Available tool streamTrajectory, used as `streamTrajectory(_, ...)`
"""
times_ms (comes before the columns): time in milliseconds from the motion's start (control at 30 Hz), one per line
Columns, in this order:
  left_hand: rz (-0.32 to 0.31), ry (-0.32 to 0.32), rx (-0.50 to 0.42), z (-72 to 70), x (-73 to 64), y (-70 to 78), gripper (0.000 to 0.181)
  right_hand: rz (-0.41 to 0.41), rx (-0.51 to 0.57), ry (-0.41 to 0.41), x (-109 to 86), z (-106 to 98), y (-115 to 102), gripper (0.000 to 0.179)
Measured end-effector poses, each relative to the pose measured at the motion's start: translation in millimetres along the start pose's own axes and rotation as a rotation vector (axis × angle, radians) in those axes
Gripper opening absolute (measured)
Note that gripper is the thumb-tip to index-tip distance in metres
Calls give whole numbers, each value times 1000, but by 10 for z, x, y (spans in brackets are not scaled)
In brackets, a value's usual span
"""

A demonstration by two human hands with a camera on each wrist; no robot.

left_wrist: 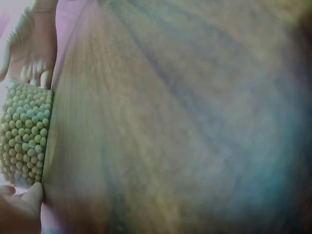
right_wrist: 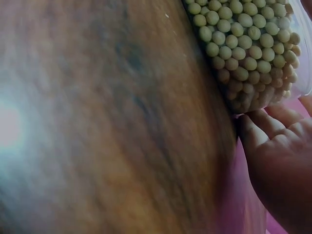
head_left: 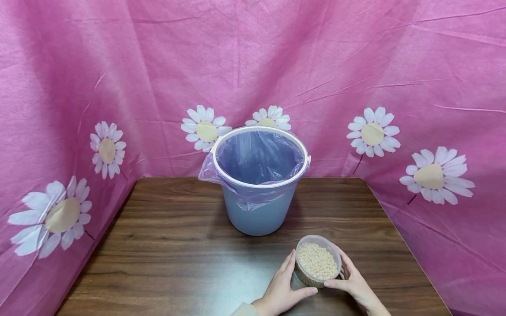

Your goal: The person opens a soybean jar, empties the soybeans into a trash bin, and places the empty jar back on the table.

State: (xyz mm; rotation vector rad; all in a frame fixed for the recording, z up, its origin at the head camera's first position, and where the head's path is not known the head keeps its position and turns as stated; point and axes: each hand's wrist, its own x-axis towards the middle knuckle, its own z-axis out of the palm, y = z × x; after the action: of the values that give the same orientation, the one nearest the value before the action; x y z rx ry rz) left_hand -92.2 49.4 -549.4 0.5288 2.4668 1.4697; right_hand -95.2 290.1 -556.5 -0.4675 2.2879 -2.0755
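Observation:
A round clear plastic tub (head_left: pixel 307 281) filled with pale, round soybeans (head_left: pixel 318 260) is at the right front of the wooden table. My left hand (head_left: pixel 281 287) holds its left side, thumb reaching along the front. On the opposite side my right hand (head_left: pixel 353 281) grips it, with the thumb at the front and fingers around the right wall. The left wrist view shows the beans (left_wrist: pixel 25 134) through the tub's side, between both hands. In the right wrist view, fingertips of a hand (right_wrist: pixel 282 151) meet the tub's base. The tub's base sits at the tabletop.
Behind the tub, left of it, stands a blue bucket (head_left: pixel 257 219) with a white rim, lined with a translucent purple bag (head_left: pixel 253 199). The brown wooden table (head_left: pixel 166 245) is surrounded at the back and sides by pink cloth (head_left: pixel 237 66) printed with white daisies.

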Motion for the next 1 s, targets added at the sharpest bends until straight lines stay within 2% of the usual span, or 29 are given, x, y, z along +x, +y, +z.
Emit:
streamTrajectory(300,-40,58,-76,11,17,32,104,56,-18,48,60,81,1,95)
streamTrajectory(567,-74,165,-132,-41,18,115,111,-5,34,123,106,290,-81,94)
streamTrajectory(767,-39,249,-142,-65,0,147,115,2,45,186,151,442,-215,94)
streamTrajectory(1000,-38,338,-137,-107,-19,186,116,83,32,213,231,588,-407,96)
